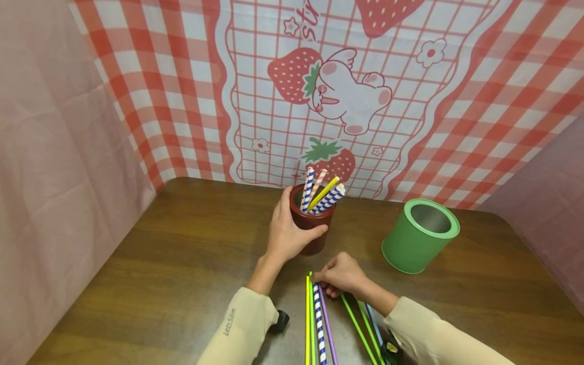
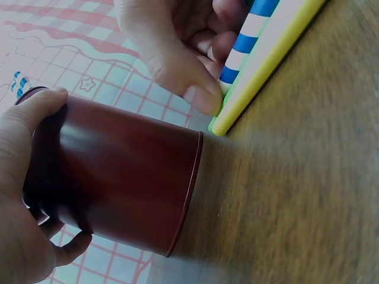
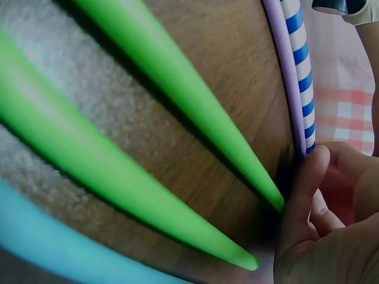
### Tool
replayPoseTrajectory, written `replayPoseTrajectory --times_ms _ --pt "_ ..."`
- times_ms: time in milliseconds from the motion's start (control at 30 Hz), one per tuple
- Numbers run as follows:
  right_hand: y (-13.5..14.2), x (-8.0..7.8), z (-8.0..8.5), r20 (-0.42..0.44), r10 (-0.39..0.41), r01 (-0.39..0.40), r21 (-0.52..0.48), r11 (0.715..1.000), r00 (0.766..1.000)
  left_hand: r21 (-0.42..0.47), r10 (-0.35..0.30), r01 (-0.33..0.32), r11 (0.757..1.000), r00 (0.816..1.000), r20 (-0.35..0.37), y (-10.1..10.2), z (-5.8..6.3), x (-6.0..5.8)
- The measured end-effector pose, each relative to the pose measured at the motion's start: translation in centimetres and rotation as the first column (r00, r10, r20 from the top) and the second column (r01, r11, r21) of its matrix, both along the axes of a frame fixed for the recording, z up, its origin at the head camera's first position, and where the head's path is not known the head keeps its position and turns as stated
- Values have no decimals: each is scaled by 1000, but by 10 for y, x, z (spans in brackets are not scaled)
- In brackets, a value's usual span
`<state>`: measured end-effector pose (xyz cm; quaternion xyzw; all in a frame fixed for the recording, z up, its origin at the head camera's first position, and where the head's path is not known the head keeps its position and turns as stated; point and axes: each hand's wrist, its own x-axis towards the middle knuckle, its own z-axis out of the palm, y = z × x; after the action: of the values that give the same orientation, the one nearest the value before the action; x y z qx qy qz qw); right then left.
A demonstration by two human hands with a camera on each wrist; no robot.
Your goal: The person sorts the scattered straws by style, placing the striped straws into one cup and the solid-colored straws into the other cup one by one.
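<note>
In the head view, the left hand [image 1: 286, 230] grips a dark red-brown cylindrical can [image 1: 315, 243] from its left side, thumb across the front near the rim. Blue-and-white striped straws [image 1: 329, 198], a pale striped straw [image 1: 320, 180] and a yellow one [image 1: 326, 191] stick out of it. Nearer me, the right hand [image 1: 343, 274] has its fingertips at the far end of a blue-and-white striped straw [image 1: 319, 319], seemingly pinching it. Beside that straw lie a yellow straw [image 1: 307, 314], a green straw [image 1: 312, 324] and a purple straw [image 1: 327, 324]. The left wrist view shows the right thumb [image 2: 201, 97] covering the striped straw's tip.
A green can [image 1: 412, 243] with an open top stands to the right. Under the right forearm lie green straws [image 1: 358, 324] and a blue straw [image 1: 375, 324] on the brown wooden table [image 1: 182, 263]. A strawberry-print cloth [image 1: 255, 116] hangs behind the table.
</note>
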<state>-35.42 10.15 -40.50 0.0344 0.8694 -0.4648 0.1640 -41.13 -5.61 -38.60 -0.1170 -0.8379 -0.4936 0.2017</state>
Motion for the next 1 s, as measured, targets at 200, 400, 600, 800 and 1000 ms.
replayPoseTrajectory --times_ms 200,400,600,800,1000 --pt "-2 -2 -1 3 -8 7 20 1000 1000 -4 -2 2 1000 1000 2 0 -1 0" --pt "-2 -3 0 -3 -1 1 37 999 1000 -3 -6 6 1000 1000 5 0 0 0" --pt "-3 -4 1 -26 29 -26 85 996 999 -1 -3 3 1000 1000 8 0 0 0" --pt "-4 -4 1 -36 25 -22 105 994 999 -1 3 -3 1000 1000 -4 0 0 0" --pt "-4 -4 0 -56 19 -12 119 993 998 2 1 -1 1000 1000 4 0 0 1"
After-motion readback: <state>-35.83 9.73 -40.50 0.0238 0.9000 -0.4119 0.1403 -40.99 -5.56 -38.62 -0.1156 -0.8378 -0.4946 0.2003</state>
